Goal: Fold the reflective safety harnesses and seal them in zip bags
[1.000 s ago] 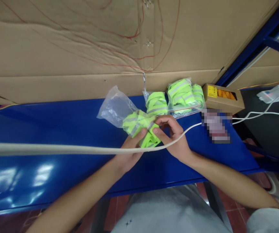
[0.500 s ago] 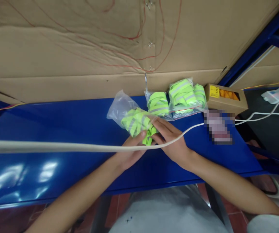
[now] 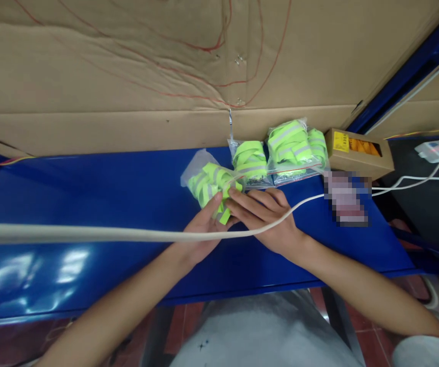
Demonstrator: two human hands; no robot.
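A clear plastic bag (image 3: pixel 193 162) filled with neon-yellow reflective straps (image 3: pixel 208 183) is held just above the blue table. My left hand (image 3: pixel 201 248) grips the near end of this bag from the left, thumb on top and fingers underneath, mostly hidden. From the right, my right hand (image 3: pixel 268 216) has its fingertips pressed on the straps at the bag's near end, where a strap end sticks out. Behind my right hand lie two more bags of such straps, a smaller one (image 3: pixel 249 159) and a larger one (image 3: pixel 292 145).
A white cable (image 3: pixel 127 234) runs across the view in front of my hands. A brown box (image 3: pixel 360 163) with orange contents stands at the back right, near a blurred-out object (image 3: pixel 345 199). A cardboard wall (image 3: pixel 108 127) rises behind the blue table (image 3: pixel 89 204).
The held bag's far end has sunk and bunched up closer to the straps. My right hand's fingers have shifted left onto the straps at the near end.
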